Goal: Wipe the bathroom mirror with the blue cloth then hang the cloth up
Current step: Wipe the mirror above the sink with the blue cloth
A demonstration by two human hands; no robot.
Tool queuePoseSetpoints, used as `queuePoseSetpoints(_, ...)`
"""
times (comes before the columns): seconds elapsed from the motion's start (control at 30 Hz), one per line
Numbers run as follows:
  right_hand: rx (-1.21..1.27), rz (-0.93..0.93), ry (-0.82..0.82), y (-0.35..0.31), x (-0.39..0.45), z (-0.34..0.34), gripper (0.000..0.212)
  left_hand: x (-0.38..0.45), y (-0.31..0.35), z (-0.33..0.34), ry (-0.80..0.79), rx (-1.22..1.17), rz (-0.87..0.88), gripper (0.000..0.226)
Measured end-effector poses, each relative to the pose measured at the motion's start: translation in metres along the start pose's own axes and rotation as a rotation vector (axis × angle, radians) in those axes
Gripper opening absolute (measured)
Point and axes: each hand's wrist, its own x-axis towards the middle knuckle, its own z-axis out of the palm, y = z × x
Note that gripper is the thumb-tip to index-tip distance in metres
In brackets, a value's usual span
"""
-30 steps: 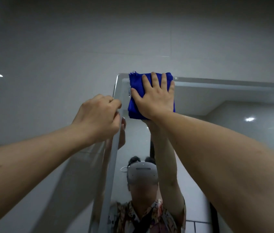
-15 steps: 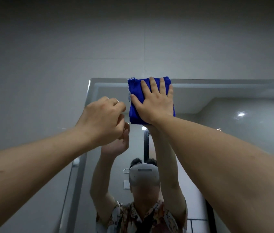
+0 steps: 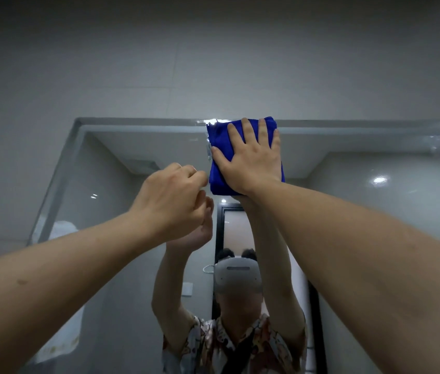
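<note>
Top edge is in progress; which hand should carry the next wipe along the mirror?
Right. The right hand lies flat on the blue cloth, pressing it to the mirror at its top edge. The left hand is curled beside the cloth, holding nothing.

Mirror (image 3: pixel 121 238) mounted flat on grey tiled wall (image 3: pixel 213 63); serves as the bearing surface. Folded blue cloth (image 3: pixel 217 155) lies flat against the glass at the top edge, directly under the right hand (image 3: pixel 251 160), whose straight fingers press it. Cloth sits just right of and above the left hand (image 3: pixel 171 201). Wet streaks on the top frame beside the cloth.
</note>
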Motion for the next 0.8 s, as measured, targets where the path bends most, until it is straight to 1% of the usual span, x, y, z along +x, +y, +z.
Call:
queuePoseSetpoints(0.03,0.004,-0.004,0.004,0.009,-0.001,-0.001,0.074,0.003,0.012,0.002,-0.005,0.0,0.005,0.037)
queuePoseSetpoints(0.1,0.011,-0.006,0.013,0.023,-0.002,0.0,0.075,0.012,0.033,0.004,0.002,0.002,0.019,0.035)
queuePoseSetpoints(0.17,0.007,-0.011,0.024,0.029,-0.002,0.0,0.075,0.018,0.048,0.007,0.011,-0.002,0.034,0.031)
queuePoseSetpoints(0.27,0.005,-0.019,0.027,0.03,-0.001,0.002,0.076,0.024,0.062,0.008,-0.007,-0.03,0.054,0.032)
queuePoseSetpoints(0.37,0.01,-0.019,0.026,0.029,0.0,0.004,0.076,0.022,0.064,0.009,-0.017,-0.043,0.07,0.032)
queuePoseSetpoints(0.5,-0.006,-0.002,0.026,0.029,-0.002,0.001,0.077,0.012,0.059,0.011,0.0,-0.068,0.061,0.024)
queuePoseSetpoints(0.67,-0.021,-0.008,-0.005,0.031,-0.004,-0.004,0.076,0.01,0.057,0.008,0.014,-0.097,0.049,0.027)
queuePoseSetpoints(0.8,-0.017,-0.002,-0.008,0.043,-0.008,-0.008,0.074,0.015,0.064,0.007,0.029,-0.1,0.05,0.023)
